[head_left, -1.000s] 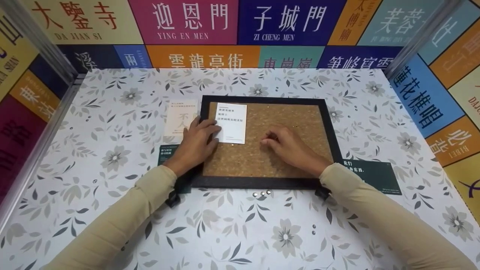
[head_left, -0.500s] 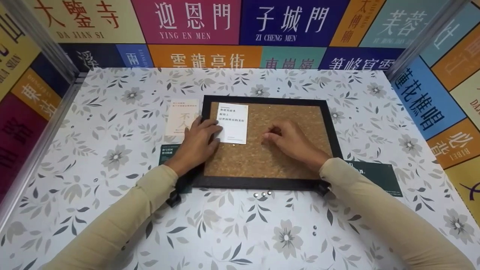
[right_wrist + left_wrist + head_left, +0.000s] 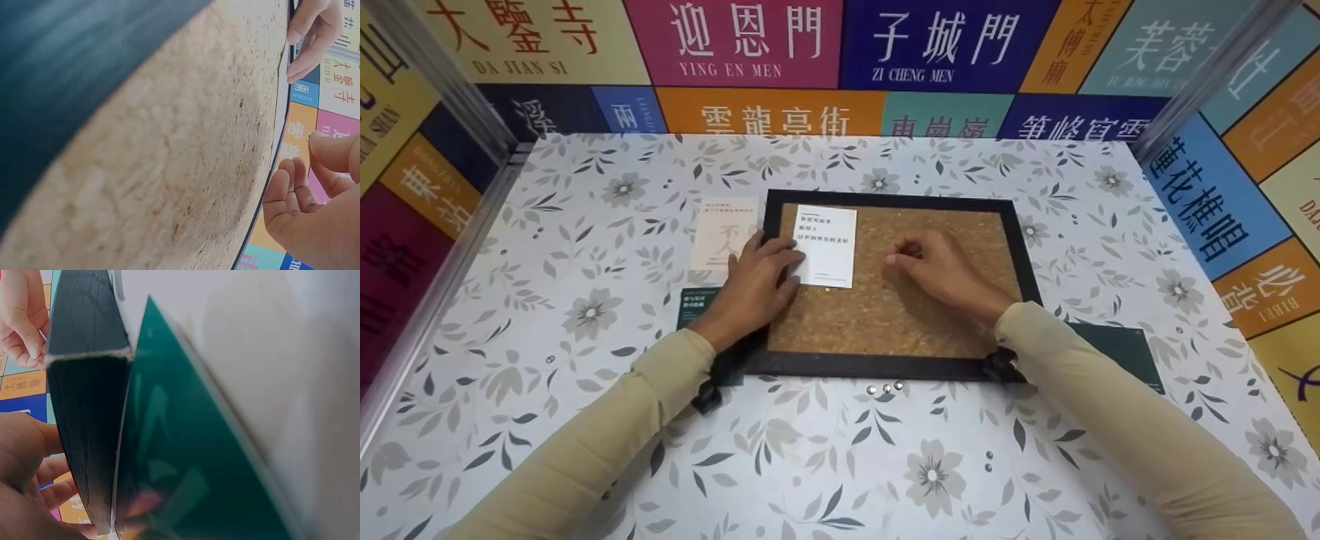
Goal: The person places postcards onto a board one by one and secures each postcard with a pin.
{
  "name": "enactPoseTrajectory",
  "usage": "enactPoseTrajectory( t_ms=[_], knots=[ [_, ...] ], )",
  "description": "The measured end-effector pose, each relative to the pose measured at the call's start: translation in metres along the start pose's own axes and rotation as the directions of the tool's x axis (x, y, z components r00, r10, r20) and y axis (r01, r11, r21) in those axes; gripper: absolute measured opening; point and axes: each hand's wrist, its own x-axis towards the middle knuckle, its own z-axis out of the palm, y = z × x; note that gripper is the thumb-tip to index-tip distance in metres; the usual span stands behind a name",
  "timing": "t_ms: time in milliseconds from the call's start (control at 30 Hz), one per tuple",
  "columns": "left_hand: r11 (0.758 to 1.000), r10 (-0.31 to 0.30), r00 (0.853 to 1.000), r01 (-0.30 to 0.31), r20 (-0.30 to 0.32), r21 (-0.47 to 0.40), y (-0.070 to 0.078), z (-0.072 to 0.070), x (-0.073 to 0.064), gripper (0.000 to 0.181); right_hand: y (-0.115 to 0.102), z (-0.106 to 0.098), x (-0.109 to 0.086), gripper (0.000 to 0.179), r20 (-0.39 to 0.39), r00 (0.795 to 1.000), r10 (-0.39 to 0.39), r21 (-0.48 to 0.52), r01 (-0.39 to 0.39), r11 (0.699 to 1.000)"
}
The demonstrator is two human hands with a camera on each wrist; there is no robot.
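A white printed card [image 3: 825,247] lies on the left part of a black-framed cork board [image 3: 840,322]. My left hand [image 3: 754,281] rests across the board's left edge, relaxed fingers touching the card's left side. Over the cork, right of the card, my right hand [image 3: 941,266] pinches something tiny between thumb and finger. In the right wrist view only a dark speck shows at those fingertips [image 3: 315,139]; it looks like a thumbtack, mostly hidden. Another small shiny tack [image 3: 827,289] sits at the card's bottom edge.
Three silver tacks [image 3: 886,388] lie in front of the board. A cream card [image 3: 724,232] and a dark green card [image 3: 697,304] are at its left. Another green card [image 3: 1117,356] is partly under the right sleeve. Printed panels [image 3: 735,45] enclose the table.
My right hand has risen slightly and its wrist has turned, with the forearm shifting a little left over the board's lower right corner. The left hand and the white card stay in place.
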Motion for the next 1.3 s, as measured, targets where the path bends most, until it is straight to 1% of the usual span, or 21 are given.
enactPoseTrajectory(
  t_ms=[133,300,567,700,900,1033,1167,1300],
  knots=[
    [1.0,-0.006,1.0,0.006,0.002,0.013,-0.002,-0.001,0.0,0.04,0.0,0.001,0.007,0.011,0.018,1.0,-0.018,-0.002,0.018,1.0],
    [1.0,-0.015,1.0,0.015,0.005,0.008,-0.003,-0.002,-0.001,0.04,0.0,0.002,0.012,0.012,0.027,0.999,0.021,0.005,-0.021,1.0],
    [1.0,-0.024,1.0,0.024,0.009,-0.003,-0.004,-0.003,-0.002,0.041,0.0,0.005,0.023,0.013,0.031,0.998,0.062,0.013,-0.062,0.998],
    [1.0,-0.021,1.0,0.021,0.005,-0.011,-0.006,-0.003,-0.003,0.042,0.0,0.007,0.028,0.015,0.045,0.996,0.081,0.013,-0.081,0.997],
    [1.0,-0.025,1.0,0.025,-0.002,-0.014,-0.005,-0.003,-0.004,0.041,0.002,0.009,0.036,0.014,0.038,0.999,0.03,-0.005,-0.03,1.0],
    [1.0,-0.01,1.0,0.01,0.0,-0.006,-0.003,-0.001,-0.003,0.041,0.005,0.008,0.041,0.012,0.007,1.0,-0.012,-0.019,0.012,1.0],
    [1.0,0.007,1.0,-0.008,-0.009,-0.015,-0.002,0.002,0.0,0.041,0.006,0.005,0.046,0.01,-0.027,0.999,-0.018,-0.02,0.017,1.0],
    [1.0,0.012,0.999,-0.013,-0.034,-0.027,-0.006,0.004,0.001,0.039,0.005,0.006,0.052,0.009,-0.023,1.0,-0.019,-0.013,0.018,1.0]
  ],
)
